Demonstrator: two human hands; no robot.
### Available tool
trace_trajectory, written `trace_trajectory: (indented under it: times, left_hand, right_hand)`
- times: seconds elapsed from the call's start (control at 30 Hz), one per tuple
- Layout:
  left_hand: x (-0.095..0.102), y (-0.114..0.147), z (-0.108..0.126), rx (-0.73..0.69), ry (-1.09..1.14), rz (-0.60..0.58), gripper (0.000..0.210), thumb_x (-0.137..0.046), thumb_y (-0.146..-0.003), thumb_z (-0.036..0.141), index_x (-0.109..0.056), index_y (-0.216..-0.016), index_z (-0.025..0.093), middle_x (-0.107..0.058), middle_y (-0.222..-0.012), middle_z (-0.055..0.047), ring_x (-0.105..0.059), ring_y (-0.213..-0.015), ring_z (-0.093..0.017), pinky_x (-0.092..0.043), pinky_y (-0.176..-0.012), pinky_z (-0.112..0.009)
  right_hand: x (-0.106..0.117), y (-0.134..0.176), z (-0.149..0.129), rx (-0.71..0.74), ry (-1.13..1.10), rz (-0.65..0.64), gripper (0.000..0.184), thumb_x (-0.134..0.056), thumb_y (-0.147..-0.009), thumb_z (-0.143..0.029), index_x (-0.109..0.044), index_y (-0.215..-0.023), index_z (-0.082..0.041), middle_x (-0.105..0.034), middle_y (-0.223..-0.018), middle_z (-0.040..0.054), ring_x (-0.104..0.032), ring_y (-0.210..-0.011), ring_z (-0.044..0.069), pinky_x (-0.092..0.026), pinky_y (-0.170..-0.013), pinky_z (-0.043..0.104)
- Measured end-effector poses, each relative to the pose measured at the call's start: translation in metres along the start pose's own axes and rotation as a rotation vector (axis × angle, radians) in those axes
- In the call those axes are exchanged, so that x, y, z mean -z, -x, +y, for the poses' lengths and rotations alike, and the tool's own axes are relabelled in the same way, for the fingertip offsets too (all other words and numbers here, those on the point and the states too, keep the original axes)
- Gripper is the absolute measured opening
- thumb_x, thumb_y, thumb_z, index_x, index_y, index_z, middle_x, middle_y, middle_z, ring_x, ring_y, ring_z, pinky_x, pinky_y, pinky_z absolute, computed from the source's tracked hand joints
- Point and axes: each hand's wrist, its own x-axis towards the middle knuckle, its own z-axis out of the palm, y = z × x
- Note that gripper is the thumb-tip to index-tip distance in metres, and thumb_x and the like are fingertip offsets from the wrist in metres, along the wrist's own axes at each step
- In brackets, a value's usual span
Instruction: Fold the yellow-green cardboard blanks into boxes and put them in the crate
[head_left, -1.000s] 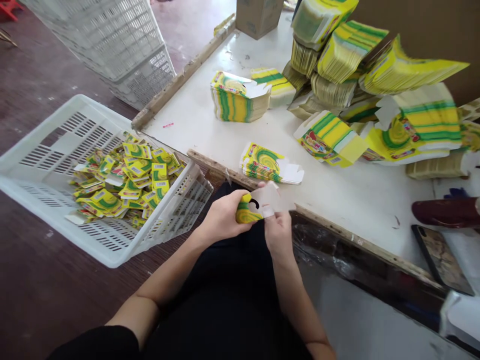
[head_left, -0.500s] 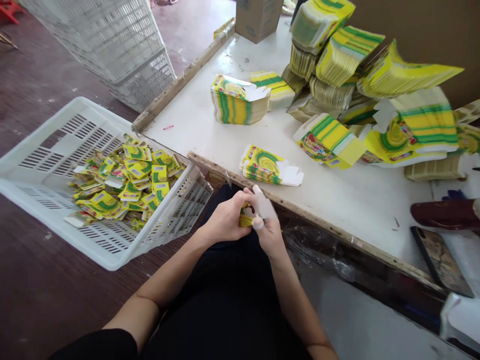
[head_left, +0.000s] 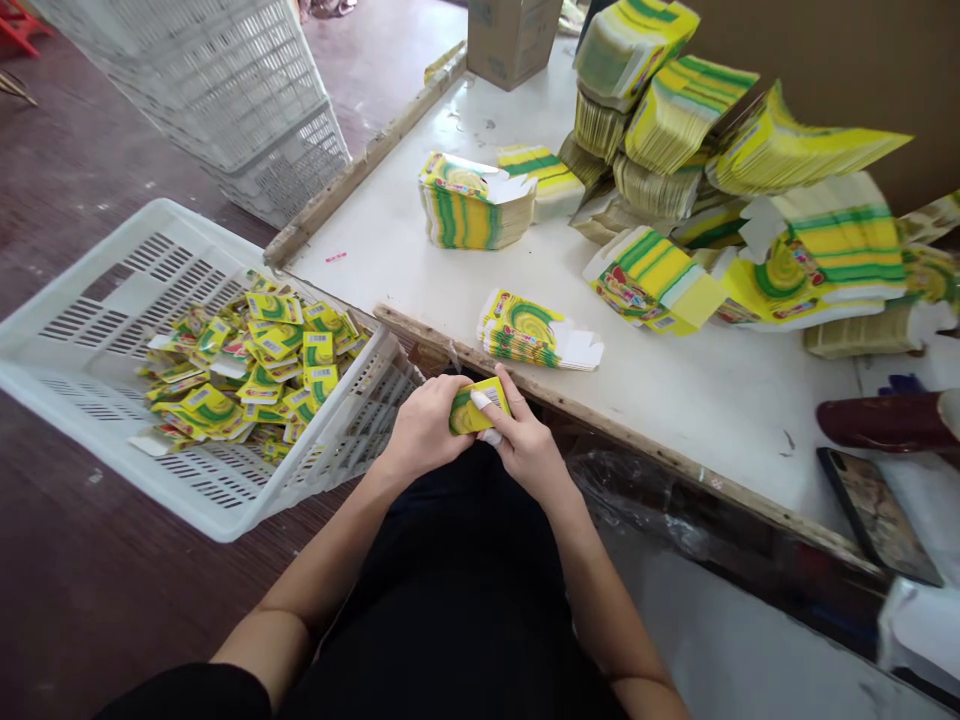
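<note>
A small yellow and green carton (head_left: 466, 411) is between my hands, just in front of the table edge, with its barcode end towards the right. My left hand (head_left: 426, 425) grips its left end. My right hand (head_left: 527, 440), with white wraps on thumb and finger, is closed on its right end, the thumb lying across the face. Just beyond, on the table, lies a short stack of flat cartons (head_left: 521, 330) with white flaps pointing right. To my left, a white plastic crate (head_left: 225, 515) holds many small yellow cartons (head_left: 274, 340).
Bundles of flat cartons (head_left: 675, 110) are piled at the back right of the white table (head_left: 405, 280). Another bundle (head_left: 476, 215) stands mid-table. A phone (head_left: 877, 515) and a dark red object (head_left: 874, 422) lie at right. Stacked crates (head_left: 217, 90) and a cardboard box (head_left: 512, 40) stand further off.
The carton showed an open end between my hands; now its barcode end appears closed. My right thumb has moved across the carton's face, and both hands have shifted slightly left.
</note>
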Motion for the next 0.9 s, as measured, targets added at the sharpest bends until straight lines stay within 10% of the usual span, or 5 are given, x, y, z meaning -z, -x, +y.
trace_trajectory:
  times: [0.3, 0.53, 0.77, 0.9]
  left_hand:
    - [0.011, -0.012, 0.003, -0.053, 0.136, -0.138, 0.041, -0.074, -0.062, 0.027, -0.064, -0.102, 0.022, -0.073, -0.096, -0.007, -0.069, -0.083, -0.025, -0.054, -0.076, -0.035]
    - [0.014, -0.011, -0.002, 0.070, 0.124, -0.054, 0.048, -0.076, -0.063, 0.031, -0.064, -0.108, 0.020, -0.073, -0.100, -0.007, -0.070, -0.087, -0.026, -0.054, -0.079, -0.035]
    - [0.099, 0.011, -0.064, 0.415, -0.322, 0.575, 0.086, -0.085, -0.059, 0.050, -0.051, -0.130, 0.015, -0.057, -0.134, -0.016, -0.048, -0.128, -0.043, -0.032, -0.110, -0.062]
    - [0.101, 0.018, -0.075, 0.424, -0.221, 0.524, 0.065, -0.075, -0.072, 0.049, -0.056, -0.124, 0.016, -0.062, -0.126, -0.014, -0.054, -0.123, -0.040, -0.038, -0.107, -0.061]
  right_hand:
    - [0.036, -0.006, 0.005, 0.064, 0.022, -0.078, 0.020, -0.061, -0.092, -0.035, -0.074, -0.107, -0.029, -0.061, -0.136, 0.0093, -0.062, -0.121, 0.025, -0.054, -0.098, 0.040]
    - [0.004, -0.015, -0.003, 0.009, -0.079, 0.100, 0.040, -0.059, -0.092, -0.029, -0.057, -0.131, -0.023, -0.057, -0.141, 0.0150, -0.059, -0.125, 0.026, -0.051, -0.103, 0.043]
    - [0.036, -0.056, 0.036, -0.233, 0.249, 0.365, 0.039, -0.060, -0.086, -0.023, -0.058, -0.125, -0.020, -0.071, -0.114, 0.0118, -0.064, -0.109, 0.029, -0.048, -0.099, 0.051]
    - [0.047, -0.073, 0.053, -0.333, 0.463, 0.225, 0.031, -0.062, -0.078, -0.012, -0.064, -0.109, -0.017, -0.071, -0.104, 0.0137, -0.062, -0.099, 0.031, -0.048, -0.093, 0.050]
